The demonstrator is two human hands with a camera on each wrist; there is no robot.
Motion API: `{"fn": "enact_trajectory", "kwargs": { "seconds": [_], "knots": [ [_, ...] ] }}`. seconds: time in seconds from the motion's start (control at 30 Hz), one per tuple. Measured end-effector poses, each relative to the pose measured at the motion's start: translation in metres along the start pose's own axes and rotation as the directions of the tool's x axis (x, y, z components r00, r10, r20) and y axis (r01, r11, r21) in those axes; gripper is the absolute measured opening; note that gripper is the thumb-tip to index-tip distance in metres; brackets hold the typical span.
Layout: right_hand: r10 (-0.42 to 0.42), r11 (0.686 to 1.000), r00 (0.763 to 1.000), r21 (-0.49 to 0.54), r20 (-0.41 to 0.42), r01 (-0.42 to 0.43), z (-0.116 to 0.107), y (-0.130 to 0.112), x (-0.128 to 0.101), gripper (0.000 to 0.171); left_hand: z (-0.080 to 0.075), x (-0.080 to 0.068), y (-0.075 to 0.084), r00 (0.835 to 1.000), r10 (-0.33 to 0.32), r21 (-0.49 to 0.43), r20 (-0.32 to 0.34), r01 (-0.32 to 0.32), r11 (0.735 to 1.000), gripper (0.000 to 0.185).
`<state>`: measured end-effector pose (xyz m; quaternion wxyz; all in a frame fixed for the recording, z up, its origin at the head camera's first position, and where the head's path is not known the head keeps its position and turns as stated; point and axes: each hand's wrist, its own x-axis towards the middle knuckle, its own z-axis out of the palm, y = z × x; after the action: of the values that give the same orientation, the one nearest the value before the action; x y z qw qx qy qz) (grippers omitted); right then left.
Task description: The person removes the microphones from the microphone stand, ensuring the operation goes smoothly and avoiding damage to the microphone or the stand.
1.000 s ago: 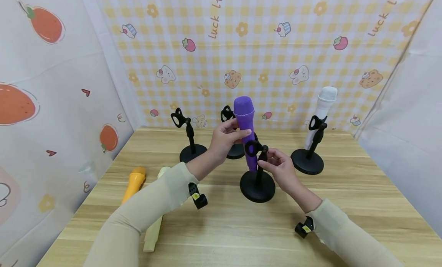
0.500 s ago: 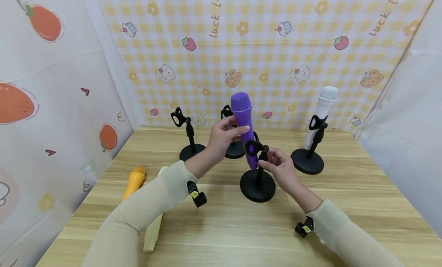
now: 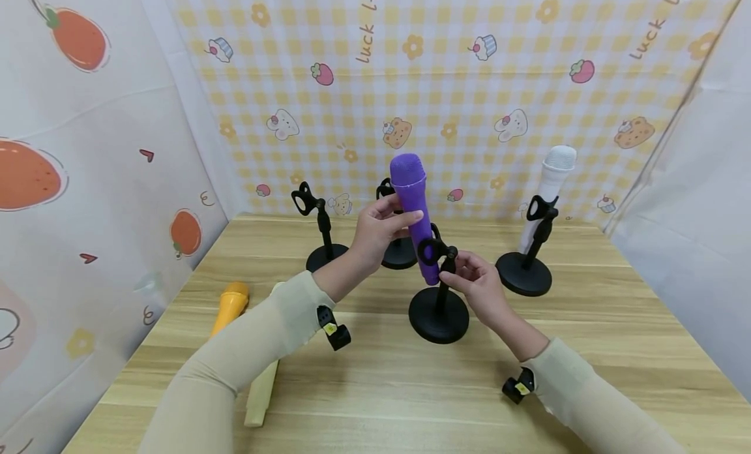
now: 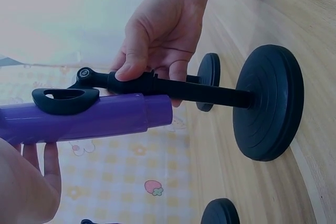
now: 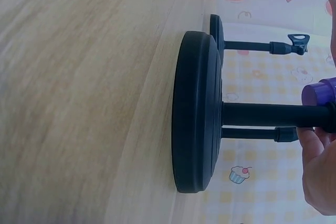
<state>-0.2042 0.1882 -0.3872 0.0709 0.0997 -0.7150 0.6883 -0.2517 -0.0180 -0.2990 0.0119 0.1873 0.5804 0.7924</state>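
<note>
In the head view my left hand (image 3: 375,235) grips a purple microphone (image 3: 412,196) around its upper body, head up and leaning slightly left. The black clip (image 4: 65,100) of a desktop microphone stand (image 3: 439,317) lies along the microphone's lower body, as the left wrist view shows. My right hand (image 3: 480,284) pinches the stand's post just below the clip joint, thumb on the near side. The microphone's tail end sits beside the post, above the round base. In the right wrist view the stand's base (image 5: 197,114) rests on the table, and the purple tail shows near my right fingers.
An orange microphone (image 3: 231,305) and a pale yellow microphone (image 3: 262,392) lie at left, partly hidden by my left sleeve. Two more stands, left (image 3: 326,253) and middle (image 3: 400,255), are behind. A white microphone (image 3: 557,167) is upright at another stand (image 3: 524,273), back right.
The purple microphone has risen a little and its head has shifted left, along with my left hand. My right hand and the stand stay in place.
</note>
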Motion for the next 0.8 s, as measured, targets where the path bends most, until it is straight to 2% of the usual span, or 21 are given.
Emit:
{"fn": "enact_trajectory", "kwargs": {
  "seconds": [0.5,0.8],
  "knots": [
    [-0.007,1.0,1.0,0.025,0.004,0.007,0.0001,0.0008,0.0013,0.04,-0.0035,0.0018,0.0026,1.0,-0.007,-0.015,-0.025,0.007,1.0,0.037],
    [-0.008,0.999,1.0,0.037,-0.002,0.008,-0.0008,0.0027,0.0003,0.026,-0.0047,0.0007,0.0045,0.999,-0.022,-0.056,-0.036,0.02,0.998,0.033]
  ]
}}
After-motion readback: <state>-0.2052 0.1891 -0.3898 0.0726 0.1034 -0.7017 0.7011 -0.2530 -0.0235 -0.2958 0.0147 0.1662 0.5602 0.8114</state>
